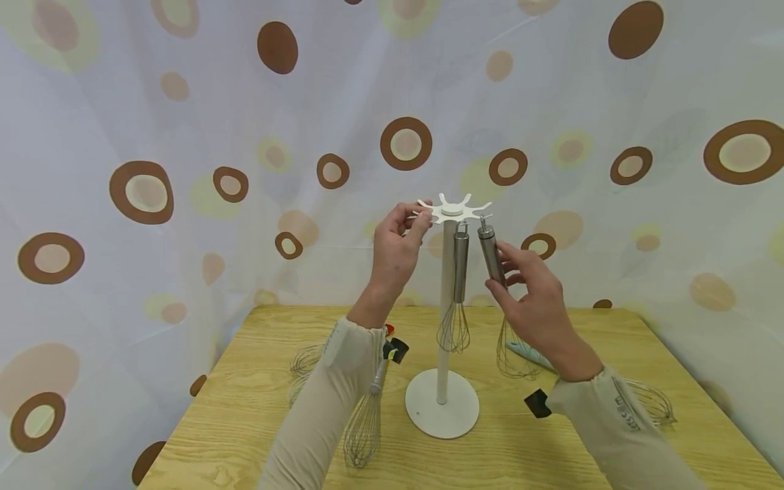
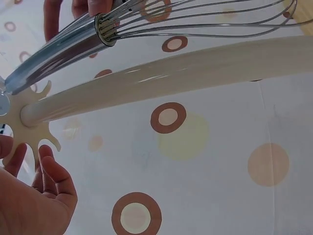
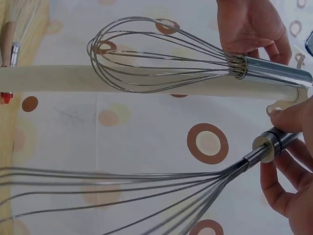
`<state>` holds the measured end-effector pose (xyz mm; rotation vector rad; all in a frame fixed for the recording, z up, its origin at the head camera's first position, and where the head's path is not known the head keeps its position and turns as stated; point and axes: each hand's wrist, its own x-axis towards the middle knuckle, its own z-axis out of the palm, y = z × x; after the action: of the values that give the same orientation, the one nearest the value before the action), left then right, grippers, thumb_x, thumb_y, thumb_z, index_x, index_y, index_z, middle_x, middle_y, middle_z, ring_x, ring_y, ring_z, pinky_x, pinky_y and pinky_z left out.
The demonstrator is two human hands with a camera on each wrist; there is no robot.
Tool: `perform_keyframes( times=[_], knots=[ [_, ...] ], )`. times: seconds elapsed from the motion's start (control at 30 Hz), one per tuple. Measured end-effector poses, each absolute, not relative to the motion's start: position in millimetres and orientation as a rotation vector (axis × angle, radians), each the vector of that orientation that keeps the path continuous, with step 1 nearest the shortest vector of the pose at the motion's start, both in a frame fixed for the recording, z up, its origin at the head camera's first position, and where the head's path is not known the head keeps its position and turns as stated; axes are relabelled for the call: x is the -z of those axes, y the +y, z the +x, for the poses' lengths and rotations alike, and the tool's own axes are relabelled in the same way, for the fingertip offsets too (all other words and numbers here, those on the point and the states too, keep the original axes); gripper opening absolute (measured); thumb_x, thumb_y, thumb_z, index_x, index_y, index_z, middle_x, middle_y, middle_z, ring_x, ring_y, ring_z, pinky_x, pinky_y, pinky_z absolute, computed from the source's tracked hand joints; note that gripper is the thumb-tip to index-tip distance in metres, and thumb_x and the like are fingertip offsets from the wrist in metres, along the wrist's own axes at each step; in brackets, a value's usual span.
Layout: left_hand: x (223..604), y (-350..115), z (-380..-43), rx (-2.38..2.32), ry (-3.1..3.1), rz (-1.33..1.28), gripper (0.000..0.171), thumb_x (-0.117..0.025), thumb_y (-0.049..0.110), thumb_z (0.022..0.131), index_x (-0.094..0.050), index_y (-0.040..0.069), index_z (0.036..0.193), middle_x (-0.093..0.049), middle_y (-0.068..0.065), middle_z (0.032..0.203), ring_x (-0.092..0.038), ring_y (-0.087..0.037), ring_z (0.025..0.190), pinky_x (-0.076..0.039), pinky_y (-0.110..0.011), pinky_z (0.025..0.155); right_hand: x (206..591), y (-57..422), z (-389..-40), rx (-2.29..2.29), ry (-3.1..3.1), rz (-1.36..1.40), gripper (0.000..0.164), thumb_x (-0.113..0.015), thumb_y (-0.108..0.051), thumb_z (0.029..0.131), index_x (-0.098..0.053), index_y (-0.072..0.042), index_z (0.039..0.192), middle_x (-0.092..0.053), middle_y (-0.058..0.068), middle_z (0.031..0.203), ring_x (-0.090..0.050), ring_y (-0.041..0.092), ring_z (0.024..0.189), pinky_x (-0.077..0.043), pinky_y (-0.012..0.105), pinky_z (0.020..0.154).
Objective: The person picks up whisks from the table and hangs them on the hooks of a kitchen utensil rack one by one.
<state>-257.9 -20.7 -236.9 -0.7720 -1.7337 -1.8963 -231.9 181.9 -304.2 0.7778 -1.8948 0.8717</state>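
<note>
A white stand with a pronged top (image 1: 452,209) rises from a round base (image 1: 442,425). My left hand (image 1: 397,246) pinches prongs on the left of that top between thumb and fingers. From a front prong hangs a metal whisk (image 1: 460,272), wires down, beside the pole. My right hand (image 1: 535,292) grips a second whisk (image 1: 491,255) by its steel handle, tilted, its loop close to the right-hand prongs. Whether that loop touches a prong I cannot tell. In the right wrist view, thumb and fingers close round the lower handle (image 3: 276,139) above its wires.
On the wooden table (image 1: 257,408) lie more whisks: a large one (image 1: 364,425) left of the base, another (image 1: 304,361) partly behind my left sleeve, and one (image 1: 655,401) by my right sleeve. A light-blue handle (image 1: 531,354) lies right of the pole. A patterned curtain (image 1: 343,102) hangs behind.
</note>
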Motion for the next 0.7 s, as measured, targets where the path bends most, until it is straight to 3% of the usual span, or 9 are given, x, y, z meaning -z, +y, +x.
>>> perform_keyframes(
  times=[0.17, 0.5, 0.7],
  knots=[
    [243.0, -20.3, -268.9, 1.884, -1.746, -0.780, 0.016, -0.052, 0.004, 0.096, -0.058, -0.010, 0.102, -0.057, -0.024, 0.123, -0.055, -0.005, 0.083, -0.039, -0.019, 0.065, 306.8, 180.3, -233.0, -0.873, -1.891, 0.794, 0.069, -0.073, 0.016, 0.072, -0.049, -0.001, 0.134, -0.059, 0.015, 0.106, -0.060, 0.023, 0.087, -0.045, 0.014, 0.074],
    [247.5, -23.0, -277.6, 1.861, -1.764, -0.815, 0.016, -0.054, 0.010, 0.097, -0.058, -0.005, 0.100, -0.058, -0.021, 0.123, -0.058, -0.019, 0.088, -0.041, -0.021, 0.067, 311.5, 181.4, -237.6, -0.906, -1.811, 0.894, 0.067, -0.069, 0.018, 0.072, -0.049, 0.001, 0.134, -0.060, 0.015, 0.106, -0.059, 0.022, 0.084, -0.046, 0.019, 0.069],
    [247.1, -23.7, -276.5, 1.853, -1.779, -0.814, 0.015, -0.053, 0.010, 0.097, -0.058, -0.004, 0.100, -0.060, -0.016, 0.122, -0.056, -0.014, 0.086, -0.039, -0.021, 0.066, 316.6, 184.5, -238.8, -0.901, -1.789, 0.905, 0.065, -0.067, 0.023, 0.068, -0.052, 0.004, 0.128, -0.060, 0.020, 0.106, -0.060, 0.028, 0.084, -0.044, 0.019, 0.073]
  ],
)
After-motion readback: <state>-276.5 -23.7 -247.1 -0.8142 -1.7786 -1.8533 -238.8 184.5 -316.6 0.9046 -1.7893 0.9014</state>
